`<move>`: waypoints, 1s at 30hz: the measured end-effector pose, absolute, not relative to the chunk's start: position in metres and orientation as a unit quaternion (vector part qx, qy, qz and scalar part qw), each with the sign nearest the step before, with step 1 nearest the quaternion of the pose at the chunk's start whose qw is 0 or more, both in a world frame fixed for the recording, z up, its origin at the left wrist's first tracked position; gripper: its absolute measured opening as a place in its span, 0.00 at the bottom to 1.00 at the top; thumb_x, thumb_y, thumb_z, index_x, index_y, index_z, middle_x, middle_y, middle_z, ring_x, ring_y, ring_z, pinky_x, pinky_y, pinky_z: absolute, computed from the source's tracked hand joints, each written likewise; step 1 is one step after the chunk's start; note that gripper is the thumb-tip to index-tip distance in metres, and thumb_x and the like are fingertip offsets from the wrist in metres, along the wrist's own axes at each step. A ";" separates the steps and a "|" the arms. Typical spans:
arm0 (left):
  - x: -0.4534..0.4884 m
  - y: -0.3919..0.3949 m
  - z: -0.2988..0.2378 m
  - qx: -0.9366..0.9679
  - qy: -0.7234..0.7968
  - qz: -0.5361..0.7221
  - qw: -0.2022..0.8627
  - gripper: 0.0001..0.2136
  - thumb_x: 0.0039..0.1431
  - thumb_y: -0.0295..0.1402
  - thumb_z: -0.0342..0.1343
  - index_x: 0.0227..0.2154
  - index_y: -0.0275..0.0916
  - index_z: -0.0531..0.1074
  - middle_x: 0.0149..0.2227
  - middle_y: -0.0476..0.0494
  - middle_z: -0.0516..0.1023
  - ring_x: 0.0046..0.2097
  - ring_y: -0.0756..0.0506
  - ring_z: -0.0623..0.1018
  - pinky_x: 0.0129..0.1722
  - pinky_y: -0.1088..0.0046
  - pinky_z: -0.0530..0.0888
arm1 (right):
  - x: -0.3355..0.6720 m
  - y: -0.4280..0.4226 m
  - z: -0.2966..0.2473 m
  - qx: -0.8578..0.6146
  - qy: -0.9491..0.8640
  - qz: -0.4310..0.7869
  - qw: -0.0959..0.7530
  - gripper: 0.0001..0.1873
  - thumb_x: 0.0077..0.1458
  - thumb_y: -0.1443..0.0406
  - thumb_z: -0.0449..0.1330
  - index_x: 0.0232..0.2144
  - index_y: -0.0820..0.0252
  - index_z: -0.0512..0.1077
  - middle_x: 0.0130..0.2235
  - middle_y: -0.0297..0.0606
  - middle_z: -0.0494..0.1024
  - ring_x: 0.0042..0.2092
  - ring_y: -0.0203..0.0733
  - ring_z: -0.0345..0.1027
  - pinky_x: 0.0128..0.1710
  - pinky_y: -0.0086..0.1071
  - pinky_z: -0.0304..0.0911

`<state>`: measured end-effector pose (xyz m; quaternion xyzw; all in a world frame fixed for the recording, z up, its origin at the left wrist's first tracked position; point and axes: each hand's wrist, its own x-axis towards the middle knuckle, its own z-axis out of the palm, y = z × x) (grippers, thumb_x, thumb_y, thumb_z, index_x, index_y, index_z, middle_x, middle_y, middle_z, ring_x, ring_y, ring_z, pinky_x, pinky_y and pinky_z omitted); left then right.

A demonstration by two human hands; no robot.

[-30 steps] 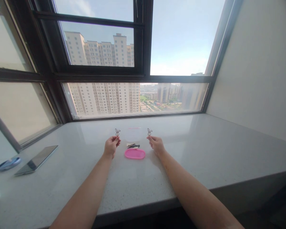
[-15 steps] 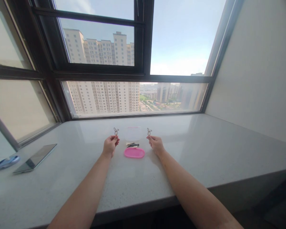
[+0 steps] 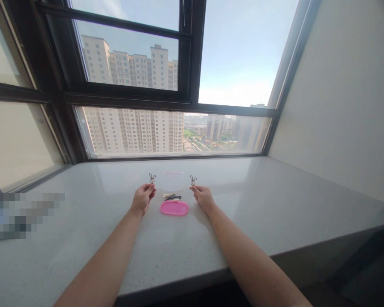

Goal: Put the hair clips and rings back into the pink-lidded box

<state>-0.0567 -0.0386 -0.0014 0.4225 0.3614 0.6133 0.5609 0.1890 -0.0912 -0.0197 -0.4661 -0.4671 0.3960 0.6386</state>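
View shift: you are turning your head slightly, so the scene is sliding left in the picture; your paired hold is staying the same, so the work is seemingly pausing there.
Left hand (image 3: 143,200): you are pinching a rabbit-shaped wire piece (image 3: 152,178) upright between thumb and fingertips.
Right hand (image 3: 205,198): you are pinching a matching wire piece (image 3: 193,181) upright, thumb and fingers closed.
Pink dish (image 3: 174,208): lying between your hands, nearer you.
Loose clips (image 3: 172,197): lying just behind the dish, between your hands and probably in the way.
Pink strip (image 3: 175,172): showing farther back, its full shape escaping you.
Left side: pixelation is hiding something on the counter (image 3: 275,204).
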 end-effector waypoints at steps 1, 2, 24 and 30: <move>-0.057 -0.038 -0.002 0.423 0.363 0.614 0.559 0.18 0.33 0.36 0.69 0.26 0.33 0.70 0.21 0.50 0.73 0.23 0.54 0.70 0.27 0.76 0.69 | 0.189 -0.092 -0.019 -0.467 -0.467 0.396 0.639 0.25 0.39 0.50 0.63 0.29 0.69 0.73 0.12 0.25 0.57 0.15 0.26 0.45 0.14 0.25 0.38; -0.057 -0.038 -0.002 0.424 0.364 0.614 0.558 0.18 0.33 0.36 0.69 0.26 0.33 0.70 0.21 0.50 0.73 0.23 0.54 0.70 0.26 0.76 0.69 | 0.188 -0.092 -0.019 -0.467 -0.466 0.395 0.639 0.25 0.39 0.50 0.63 0.28 0.69 0.73 0.12 0.25 0.57 0.15 0.26 0.45 0.14 0.25 0.38; -0.058 -0.039 -0.002 0.446 0.385 0.598 0.543 0.18 0.34 0.37 0.67 0.26 0.33 0.69 0.21 0.50 0.72 0.22 0.53 0.69 0.26 0.75 0.67 | 0.186 -0.096 -0.014 -0.475 -0.461 0.387 0.642 0.23 0.38 0.51 0.63 0.25 0.68 0.72 0.12 0.25 0.54 0.16 0.26 0.42 0.15 0.25 0.36; -0.058 -0.040 -0.001 0.442 0.385 0.601 0.543 0.17 0.34 0.37 0.67 0.25 0.33 0.69 0.20 0.50 0.72 0.21 0.53 0.69 0.25 0.75 0.67 | 0.186 -0.095 -0.015 -0.480 -0.463 0.384 0.639 0.24 0.38 0.49 0.62 0.25 0.68 0.73 0.12 0.25 0.54 0.16 0.26 0.42 0.15 0.26 0.36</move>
